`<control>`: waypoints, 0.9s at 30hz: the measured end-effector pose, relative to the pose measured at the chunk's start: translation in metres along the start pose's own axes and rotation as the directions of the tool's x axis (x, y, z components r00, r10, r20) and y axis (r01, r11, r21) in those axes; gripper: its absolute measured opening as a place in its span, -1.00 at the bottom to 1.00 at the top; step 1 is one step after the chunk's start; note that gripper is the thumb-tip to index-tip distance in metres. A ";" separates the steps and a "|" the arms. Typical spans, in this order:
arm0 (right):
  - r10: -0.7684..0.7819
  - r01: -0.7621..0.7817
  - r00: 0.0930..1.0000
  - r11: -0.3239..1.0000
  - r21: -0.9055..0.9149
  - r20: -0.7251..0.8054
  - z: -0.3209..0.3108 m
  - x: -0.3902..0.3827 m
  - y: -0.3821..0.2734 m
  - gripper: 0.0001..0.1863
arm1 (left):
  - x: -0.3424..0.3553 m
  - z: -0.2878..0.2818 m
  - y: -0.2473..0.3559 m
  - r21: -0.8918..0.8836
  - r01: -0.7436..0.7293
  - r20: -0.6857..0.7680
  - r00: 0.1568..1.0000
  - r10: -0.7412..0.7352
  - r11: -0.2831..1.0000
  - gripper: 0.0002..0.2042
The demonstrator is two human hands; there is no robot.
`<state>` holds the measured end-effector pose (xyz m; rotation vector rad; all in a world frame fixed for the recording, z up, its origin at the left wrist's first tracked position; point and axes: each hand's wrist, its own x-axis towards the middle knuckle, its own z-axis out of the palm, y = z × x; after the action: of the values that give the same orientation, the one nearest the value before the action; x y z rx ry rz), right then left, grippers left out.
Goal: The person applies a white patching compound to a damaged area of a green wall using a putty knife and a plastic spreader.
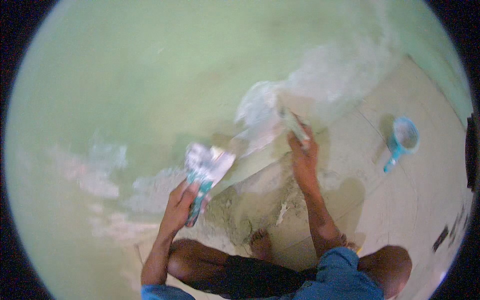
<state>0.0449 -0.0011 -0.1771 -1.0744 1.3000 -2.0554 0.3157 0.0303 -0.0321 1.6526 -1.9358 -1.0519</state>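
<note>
My left hand [179, 204] is closed round the green handle of a putty knife [218, 169]. Its wide blade carries a lump of whitish putty [198, 156]. Farther right, my right hand [304, 150] grips a second putty knife [295, 124], whose blade end meets the green wall [150, 80]. That tool is blurred, and its blade is hard to make out. Around its tip spreads a fresh white putty patch [260, 107], which runs into a paler, broad patch [340, 67] up to the right.
A light-blue dipper [406, 134] with a handle stands on the tiled floor [370, 185] at the right. Grey, rough debris [240, 205] lies along the wall's foot in front of my bare foot [260, 242]. More whitish patches [95, 175] mark the wall at left.
</note>
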 end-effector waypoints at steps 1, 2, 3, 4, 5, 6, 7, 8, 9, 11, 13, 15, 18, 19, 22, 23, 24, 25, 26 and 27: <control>0.249 -0.249 0.968 0.964 0.094 0.011 0.009 -0.014 -0.016 -0.60 | -0.004 -0.005 0.005 0.008 -0.014 0.005 1.000 0.014 1.000 -0.65; 0.473 -0.472 0.881 0.875 0.106 0.020 0.005 -0.026 -0.028 -0.67 | -0.005 0.004 0.002 -0.057 -0.034 0.012 0.999 0.035 0.998 -0.65; 0.453 -0.452 0.891 0.873 0.186 0.036 0.011 -0.040 -0.027 -0.68 | -0.009 0.002 0.003 -0.088 -0.062 0.012 0.998 0.063 0.994 -0.65; 0.442 -0.437 0.896 0.860 0.264 0.045 0.017 -0.052 -0.028 -0.70 | -0.016 -0.003 0.000 -0.097 -0.021 0.022 0.999 0.023 0.995 -0.65; 0.501 -0.487 0.859 0.742 0.460 0.101 0.023 -0.060 -0.035 -0.70 | -0.023 -0.008 -0.003 -0.105 0.016 0.038 0.999 -0.012 0.994 -0.65; 0.562 -0.518 0.813 0.578 0.631 0.153 0.026 -0.064 -0.049 -0.69 | -0.026 -0.008 -0.003 -0.106 0.060 0.067 0.996 -0.053 0.993 -0.65; 0.432 -0.457 0.887 0.778 0.432 0.160 0.028 -0.069 -0.037 -0.69 | -0.027 -0.007 -0.005 -0.095 0.054 0.050 0.998 -0.050 0.994 -0.64; 0.291 -0.331 0.936 0.919 0.214 0.197 0.028 -0.079 -0.016 -0.70 | -0.027 -0.007 -0.006 -0.084 0.045 0.037 0.998 -0.042 0.995 -0.64; 0.231 -0.259 0.949 0.959 0.113 0.214 0.032 -0.085 -0.008 -0.70 | -0.026 -0.007 -0.009 -0.071 0.038 0.031 0.999 -0.036 0.997 -0.63; 0.193 -0.201 0.965 0.979 0.031 0.177 0.036 -0.094 0.000 -0.70 | -0.021 0.003 -0.008 -0.024 0.000 0.031 1.000 0.001 1.000 -0.65; 0.285 -0.305 0.941 0.947 0.095 0.183 0.046 -0.104 -0.003 -0.69 | -0.016 0.005 -0.015 0.158 -0.177 0.022 0.984 0.175 0.972 -0.67; 0.417 -0.492 0.860 0.831 0.261 0.294 0.054 -0.108 -0.009 -0.67 | -0.011 0.003 -0.039 0.454 -0.455 0.065 0.874 0.482 0.766 -0.68; 0.543 -0.726 0.659 0.275 0.631 0.521 0.053 -0.089 -0.047 -0.65 | -0.019 0.005 -0.029 0.609 -0.379 0.069 0.900 0.430 0.696 -0.58; 0.500 -0.706 0.671 0.205 0.678 0.548 0.048 -0.082 -0.053 -0.66 | -0.021 0.003 -0.030 0.666 -0.348 0.119 0.923 0.367 0.660 -0.57; 0.377 -0.575 0.817 0.478 0.664 0.437 0.025 -0.069 -0.056 -0.71 | -0.024 0.005 -0.034 0.736 -0.301 0.200 0.952 0.230 0.606 -0.60; 0.261 -0.381 0.915 0.809 0.448 0.307 0.015 -0.063 -0.053 -0.72 | -0.020 0.006 -0.036 0.679 -0.276 0.139 0.958 0.250 0.681 -0.64; 0.189 -0.281 0.946 0.883 0.375 0.264 0.012 -0.057 -0.050 -0.73 | -0.018 0.000 -0.038 0.624 -0.243 0.077 0.965 0.251 0.743 -0.68; 0.123 -0.185 0.968 0.939 0.291 0.218 0.009 -0.057 -0.048 -0.73 | -0.018 -0.005 -0.037 0.561 -0.210 0.013 0.969 0.245 0.801 -0.70; 0.147 -0.227 0.966 0.876 0.425 0.213 0.008 -0.052 -0.048 -0.71 | -0.022 -0.009 -0.033 0.370 -0.147 0.026 0.989 0.149 0.917 -0.73; 0.030 -0.142 0.966 0.893 0.427 0.258 -0.001 -0.044 -0.047 -0.68 | -0.024 -0.003 -0.021 0.131 -0.074 0.073 0.995 0.064 0.989 -0.74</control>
<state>0.0697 0.0519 -0.1507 -0.9964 0.6943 -1.9453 0.3371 0.0524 -0.0413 1.6246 -2.1341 -0.9845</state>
